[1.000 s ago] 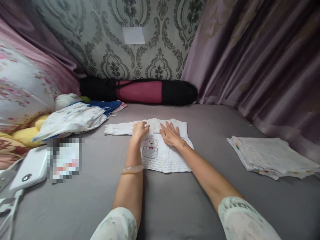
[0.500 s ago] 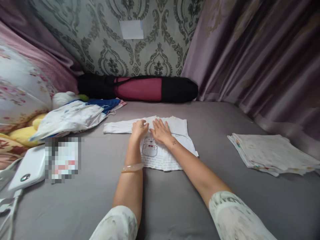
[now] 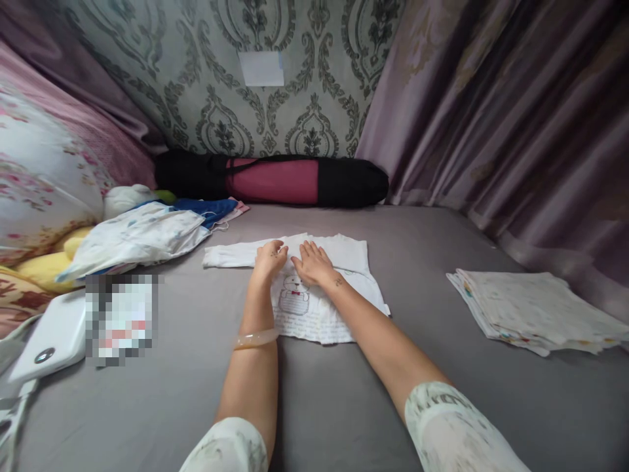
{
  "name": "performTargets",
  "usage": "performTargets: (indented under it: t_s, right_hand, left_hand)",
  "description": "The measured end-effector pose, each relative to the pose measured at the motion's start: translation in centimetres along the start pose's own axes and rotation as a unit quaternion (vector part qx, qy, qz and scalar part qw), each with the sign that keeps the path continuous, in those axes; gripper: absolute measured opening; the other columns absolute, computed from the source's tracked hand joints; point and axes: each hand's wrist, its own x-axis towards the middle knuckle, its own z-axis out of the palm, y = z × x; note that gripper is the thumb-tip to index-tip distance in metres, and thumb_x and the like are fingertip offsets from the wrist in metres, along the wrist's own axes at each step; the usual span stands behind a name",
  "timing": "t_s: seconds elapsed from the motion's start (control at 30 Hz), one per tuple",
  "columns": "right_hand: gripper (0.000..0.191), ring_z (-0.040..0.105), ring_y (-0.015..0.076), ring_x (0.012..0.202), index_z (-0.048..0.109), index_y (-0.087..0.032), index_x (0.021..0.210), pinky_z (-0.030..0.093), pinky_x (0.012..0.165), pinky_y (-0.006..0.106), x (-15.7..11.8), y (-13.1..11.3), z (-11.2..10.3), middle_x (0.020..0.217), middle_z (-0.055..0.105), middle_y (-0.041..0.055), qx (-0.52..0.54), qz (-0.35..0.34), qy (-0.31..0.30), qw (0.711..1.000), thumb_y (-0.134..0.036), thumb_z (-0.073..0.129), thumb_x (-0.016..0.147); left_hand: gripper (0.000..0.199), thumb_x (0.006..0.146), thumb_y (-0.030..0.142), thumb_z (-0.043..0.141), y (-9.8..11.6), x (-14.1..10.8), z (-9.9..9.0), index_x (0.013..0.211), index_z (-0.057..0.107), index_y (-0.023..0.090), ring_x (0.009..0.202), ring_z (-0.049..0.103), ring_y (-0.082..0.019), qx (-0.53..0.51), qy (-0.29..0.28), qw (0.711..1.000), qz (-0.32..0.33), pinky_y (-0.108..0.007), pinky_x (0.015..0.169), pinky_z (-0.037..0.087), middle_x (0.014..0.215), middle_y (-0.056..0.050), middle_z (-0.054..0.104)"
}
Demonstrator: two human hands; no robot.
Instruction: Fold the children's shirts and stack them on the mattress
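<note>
A small white long-sleeved shirt (image 3: 346, 288) lies on the grey bed sheet, printed with a bear wearing a red bow and lines of writing. One sleeve (image 3: 228, 255) stretches out to the left; the other lies folded across the upper part. My right hand (image 3: 313, 263) rests flat on the shirt's upper middle, fingers spread. Just left of it, my left hand (image 3: 269, 258) touches the cloth where the left sleeve begins. Its fingers are loosely bent, with thumb and forefinger apart and the other fingertips partly hidden.
A stack of folded cloths (image 3: 535, 308) lies at the right. On the left are rumpled clothes (image 3: 142, 236), a white power bank (image 3: 54, 337) with a cable, and a blurred-out item (image 3: 128, 321). A black and red long bag (image 3: 272, 180) lies along the wall.
My left hand has shifted slightly left along the shirt. My right hand has slid a little left too, still flat. The camera view has tilted up slightly.
</note>
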Motion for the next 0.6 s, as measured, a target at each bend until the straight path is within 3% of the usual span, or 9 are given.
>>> performTargets:
  t_s: [0.17,0.43,0.5,0.6]
  right_hand:
    - [0.067,0.007,0.0233,0.149,0.024,-0.007,0.153,0.001,0.119,0.043,0.5,-0.3,-0.1,0.162,0.014,0.0113,-0.014,-0.011,0.038,0.999,-0.047,0.019,0.1]
    - [0.068,0.008,0.0253,0.149,0.027,-0.004,0.152,0.005,0.119,0.042,0.9,-0.2,1.1,0.161,0.019,0.0126,-0.013,-0.011,0.038,0.999,-0.046,0.02,0.1]
    - [0.068,0.012,0.0271,0.148,0.032,-0.005,0.15,0.008,0.118,0.043,1.1,-0.3,0.6,0.16,0.023,0.0136,-0.006,-0.008,0.033,0.999,-0.049,0.02,0.099]
    - [0.062,0.031,0.0295,0.14,0.048,-0.007,0.14,0.012,0.116,0.047,1.7,-0.3,-0.5,0.15,0.042,0.017,-0.001,-0.014,0.047,0.999,-0.047,0.021,0.1]
  left_hand:
    - [0.039,0.088,0.031,0.048,-0.8,0.2,-0.5,0.118,0.067,0.016,0.105,0.063,-0.022,-0.055,0.026,0.998,-0.019,-0.031,0.092,0.046,0.107,-0.01,0.073]
    - [0.041,0.089,0.029,0.046,-2.1,0.2,-1.6,0.118,0.066,0.007,0.102,0.066,-0.022,-0.114,0.051,0.991,-0.041,-0.029,0.091,0.048,0.111,-0.016,0.071]
    - [0.042,0.088,0.028,0.046,-2.3,0.3,-1.8,0.118,0.066,0.006,0.102,0.067,-0.023,-0.123,0.057,0.989,-0.054,-0.03,0.09,0.049,0.111,-0.016,0.071]
    - [0.04,0.087,0.027,0.047,-2.3,0.3,-1.9,0.115,0.067,0.006,0.102,0.067,-0.023,-0.132,0.067,0.987,-0.064,-0.03,0.09,0.049,0.11,-0.016,0.071]
